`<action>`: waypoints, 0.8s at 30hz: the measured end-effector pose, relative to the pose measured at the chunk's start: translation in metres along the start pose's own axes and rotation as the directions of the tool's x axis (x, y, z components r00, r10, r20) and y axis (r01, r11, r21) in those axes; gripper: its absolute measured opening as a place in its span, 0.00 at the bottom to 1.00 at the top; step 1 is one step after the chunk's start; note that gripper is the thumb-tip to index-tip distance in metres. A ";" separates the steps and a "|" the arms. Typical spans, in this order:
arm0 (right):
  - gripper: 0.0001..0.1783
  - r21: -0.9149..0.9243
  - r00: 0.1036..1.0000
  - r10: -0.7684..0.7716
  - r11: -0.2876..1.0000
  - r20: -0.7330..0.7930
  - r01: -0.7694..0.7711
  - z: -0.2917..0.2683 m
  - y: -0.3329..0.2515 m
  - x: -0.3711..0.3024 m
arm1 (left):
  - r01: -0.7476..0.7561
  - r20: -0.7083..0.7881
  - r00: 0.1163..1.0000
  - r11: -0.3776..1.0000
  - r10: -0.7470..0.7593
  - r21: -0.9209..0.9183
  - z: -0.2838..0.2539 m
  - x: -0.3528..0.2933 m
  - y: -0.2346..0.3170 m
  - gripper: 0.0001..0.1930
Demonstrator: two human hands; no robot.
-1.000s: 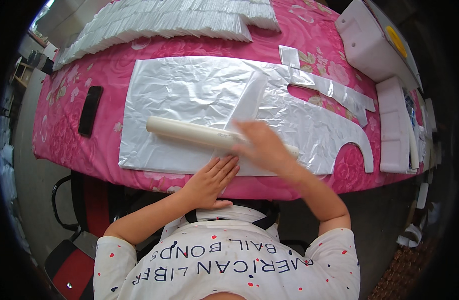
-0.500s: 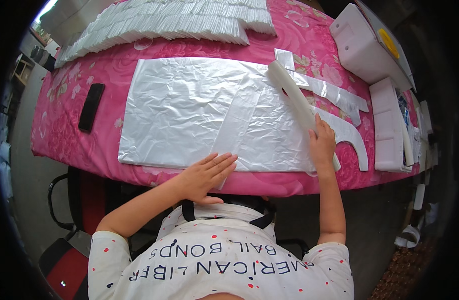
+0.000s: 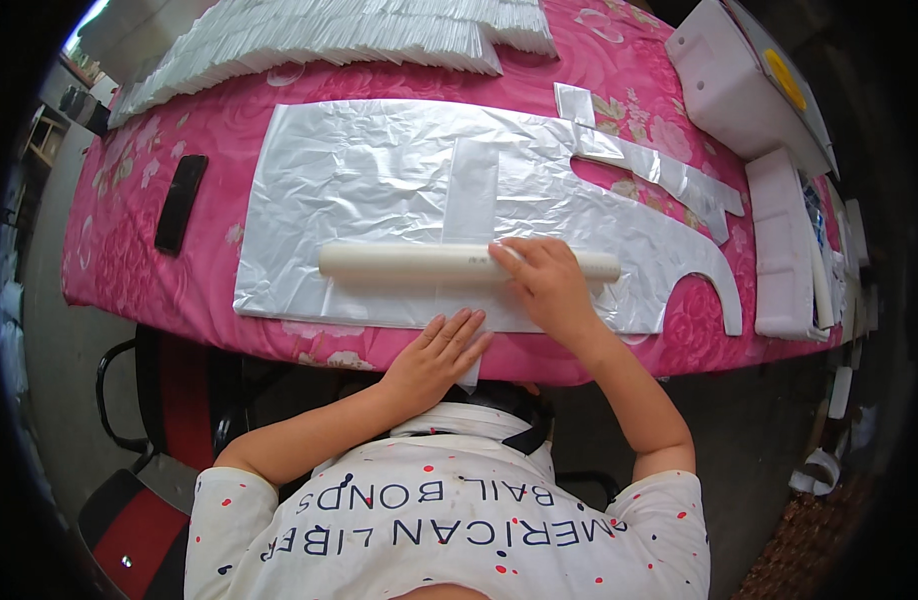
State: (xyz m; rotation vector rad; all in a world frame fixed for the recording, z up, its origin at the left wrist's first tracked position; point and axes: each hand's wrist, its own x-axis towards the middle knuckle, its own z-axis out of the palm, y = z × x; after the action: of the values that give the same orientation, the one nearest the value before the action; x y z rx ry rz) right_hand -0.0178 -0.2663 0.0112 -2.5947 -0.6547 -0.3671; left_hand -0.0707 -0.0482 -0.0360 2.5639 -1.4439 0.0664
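Observation:
A white plastic apron lies flat and wrinkled on the table, its curved neck cut-outs toward the right. A paler plastic strip runs across its middle and hangs past the near edge. Over the apron, a white tube lies lengthwise from left to right, crossing the strip. My right hand grips this tube right of its middle, thumb and fingers over the top. At the near edge, my left hand rests flat with fingers outstretched, its fingertips by the strip.
Dense rows of folded white plastic fill the table's far left. A black phone lies on the pink flowered cloth. Cut plastic pieces lie far right. White foam boxes line the right end; a red-black chair stands near left.
The tube has swung from a slant at the right to lengthwise across the apron, with my right hand moving left. The central strip now runs straighter. My left hand has shifted slightly right and nearer me.

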 end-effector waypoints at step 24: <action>0.28 0.235 0.914 -0.278 0.948 0.295 0.213 0.017 -0.003 0.015 | -0.291 -0.131 0.956 0.898 0.262 -0.330 -0.015 -0.022 -0.043 0.20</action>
State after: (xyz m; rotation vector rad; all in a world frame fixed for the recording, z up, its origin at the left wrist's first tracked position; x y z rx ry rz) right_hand -0.0043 -0.2503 0.0021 -2.4027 -1.0820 0.0576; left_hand -0.0446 -0.0048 -0.0312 2.0418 -1.6151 -0.0368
